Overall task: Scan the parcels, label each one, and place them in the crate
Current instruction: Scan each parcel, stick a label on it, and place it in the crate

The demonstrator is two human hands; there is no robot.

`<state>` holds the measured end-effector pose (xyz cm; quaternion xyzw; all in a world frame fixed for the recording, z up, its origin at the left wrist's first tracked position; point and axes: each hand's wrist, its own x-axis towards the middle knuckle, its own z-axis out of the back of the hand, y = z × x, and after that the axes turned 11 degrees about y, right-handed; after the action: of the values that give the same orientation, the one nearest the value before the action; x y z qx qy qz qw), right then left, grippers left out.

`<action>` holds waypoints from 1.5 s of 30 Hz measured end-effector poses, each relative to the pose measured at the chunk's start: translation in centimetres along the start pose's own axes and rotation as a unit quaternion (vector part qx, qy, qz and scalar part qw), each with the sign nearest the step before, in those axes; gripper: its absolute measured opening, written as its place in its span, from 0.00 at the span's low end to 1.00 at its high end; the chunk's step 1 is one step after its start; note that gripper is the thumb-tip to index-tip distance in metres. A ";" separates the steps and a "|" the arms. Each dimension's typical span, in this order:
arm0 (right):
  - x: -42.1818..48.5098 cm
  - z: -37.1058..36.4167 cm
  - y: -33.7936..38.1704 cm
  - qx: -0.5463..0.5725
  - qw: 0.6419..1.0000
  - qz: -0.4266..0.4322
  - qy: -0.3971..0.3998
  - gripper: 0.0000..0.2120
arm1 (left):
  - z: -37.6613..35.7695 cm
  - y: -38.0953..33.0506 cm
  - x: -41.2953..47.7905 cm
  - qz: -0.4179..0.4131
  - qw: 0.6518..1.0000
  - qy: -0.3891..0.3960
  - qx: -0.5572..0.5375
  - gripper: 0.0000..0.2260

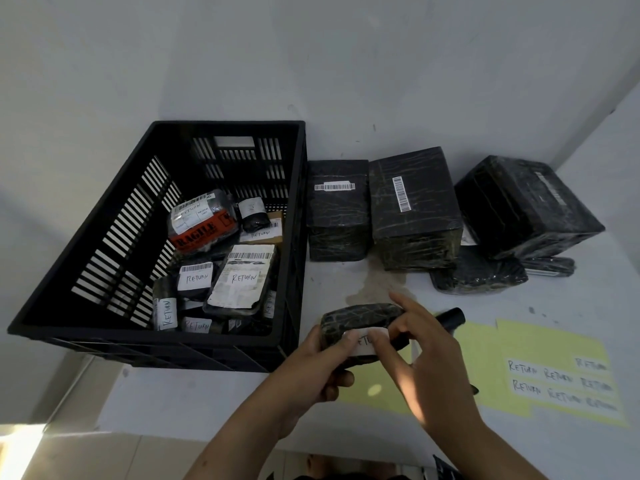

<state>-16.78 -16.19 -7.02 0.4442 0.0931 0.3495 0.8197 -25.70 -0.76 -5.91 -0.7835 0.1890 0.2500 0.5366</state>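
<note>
The small dark parcel (pixel 360 315) is being held just above the worktop (pixel 207 393), in front of the crate's (pixel 121 220) near right corner, and both hands are covering much of its near face. The white label (pixel 367 341) on that face is showing only a few handwritten letters; the rest is lying under the fingers. A black cylinder (pixel 450 320) is poking out from behind the right hand (pixel 429 365); what it is, and whether that hand is carrying it, is not clear. A dark tip is also peeking out at the hand's far right edge, too small to identify.

The left hand (pixel 322 355) is keeping its grip clamped on the parcel's left end, fingers curling underneath and thumb lying on the near face beside the label. The right hand's middle fingers are bending down onto the label and touching it while the index finger is sticking up straight. Whether this grip is pinching the label or only pressing on it cannot be told.

Inside the crate, several wrapped parcels (pixel 239 282) are lying in a loose heap, most showing "RETURN" labels, with the lower ones half buried. Three large black boxes (pixel 414 206) are standing against the wall to the crate's right, and the rightmost is sitting on flatter packets (pixel 478 275). A yellow sheet (pixel 554 341) of "RETURN" stickers is lying at the right, its writing blurring toward the edge.
</note>
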 end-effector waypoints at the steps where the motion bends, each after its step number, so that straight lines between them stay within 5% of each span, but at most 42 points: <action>1: 0.0 0.0 0.1 0.011 1.000 -0.010 0.000 0.11 | 0.1 0.0 0.0 0.000 1.000 -0.002 0.005 0.14; 8: 0.7 1.0 0.0 0.160 0.978 -0.126 -0.042 0.18 | 0.3 0.2 -0.1 -0.008 0.995 -0.035 0.094 0.18; 12: 0.6 0.9 0.5 0.175 0.971 -0.158 0.043 0.17 | -0.4 -0.2 0.2 -0.063 0.986 -0.079 0.135 0.17; 15: 0.5 0.7 0.9 0.155 0.971 -0.158 0.090 0.14 | -0.8 -0.3 0.5 -0.122 0.972 -0.103 0.172 0.23; 18: 0.7 0.9 0.5 0.181 0.963 -0.164 0.114 0.06 | -1.0 -0.1 0.5 -0.162 0.958 -0.115 0.207 0.18; 29: 1.3 4.2 -1.3 0.213 0.934 -0.140 0.249 0.15 | -3.0 -0.2 1.6 -0.179 0.946 -0.151 0.225 0.17; 45: 2.6 8.3 -4.6 0.214 0.944 -0.108 0.225 0.07 | -8.5 -0.7 4.4 -0.228 0.932 -0.184 0.215 0.12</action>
<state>-8.72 -21.64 -5.41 0.5061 0.3952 0.3213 0.6960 -20.17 -8.64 -5.50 -0.6117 -0.0476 0.2146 0.7600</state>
